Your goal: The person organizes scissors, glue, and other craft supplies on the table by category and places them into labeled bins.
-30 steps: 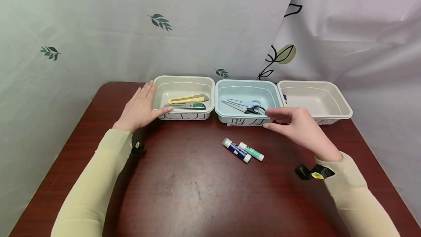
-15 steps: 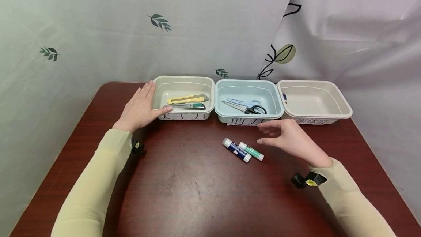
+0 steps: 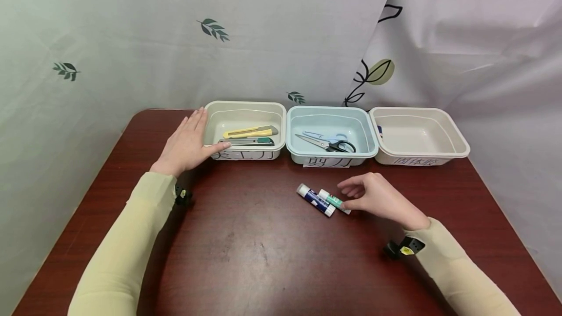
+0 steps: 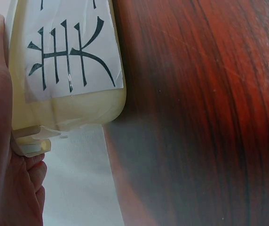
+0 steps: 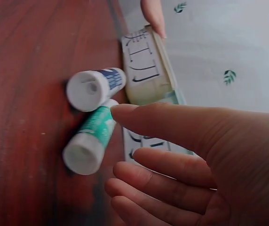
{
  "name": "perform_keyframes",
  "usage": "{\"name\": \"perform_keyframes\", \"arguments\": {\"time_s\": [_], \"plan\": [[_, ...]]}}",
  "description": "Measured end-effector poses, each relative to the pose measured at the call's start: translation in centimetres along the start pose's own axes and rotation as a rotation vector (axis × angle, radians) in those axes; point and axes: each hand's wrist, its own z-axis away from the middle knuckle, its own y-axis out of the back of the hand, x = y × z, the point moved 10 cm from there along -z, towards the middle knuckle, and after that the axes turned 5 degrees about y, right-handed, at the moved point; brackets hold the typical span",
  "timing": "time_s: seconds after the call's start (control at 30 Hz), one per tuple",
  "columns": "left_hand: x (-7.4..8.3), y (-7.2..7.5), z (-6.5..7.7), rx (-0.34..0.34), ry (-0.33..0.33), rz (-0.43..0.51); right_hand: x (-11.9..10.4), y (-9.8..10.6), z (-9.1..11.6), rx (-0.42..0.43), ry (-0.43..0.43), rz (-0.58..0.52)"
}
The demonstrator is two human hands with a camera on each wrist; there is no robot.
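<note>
My left hand (image 3: 186, 143) rests against the left corner of a cream bin (image 3: 246, 104), fingers extended along its side and thumb on the front rim. Inside that bin lie a yellow utility knife (image 3: 250, 132) and a green-and-black utility knife (image 3: 252, 141). My right hand (image 3: 379, 196) hovers beside a green glue stick (image 5: 97, 127) with its fingers apart and nothing held; in the head view the thumb overlaps the stick's near end. A larger blue glue stick (image 3: 316, 200) lies against the green one on the table.
A blue bin (image 3: 332, 110) in the middle holds black-handled scissors (image 3: 329, 144) and light-blue scissors (image 3: 340, 137). At right stands another cream bin (image 3: 417, 154), a small dark-blue item at its left wall. Labels face the front. The brown table (image 3: 246, 257) ends at a patterned curtain (image 3: 145, 38).
My right hand has come away from the blue bin's front right corner, down and toward me to the green glue stick. The left hand has stayed at its bin.
</note>
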Motion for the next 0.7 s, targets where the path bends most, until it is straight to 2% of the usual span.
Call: {"name": "perform_keyframes", "arguments": {"time_s": [0.7], "plan": [[0.0, 0.0, 0.0, -0.004, 0.002, 0.013, 0.6, -1.6, -0.1, -0.011, 0.013, 0.006]]}}
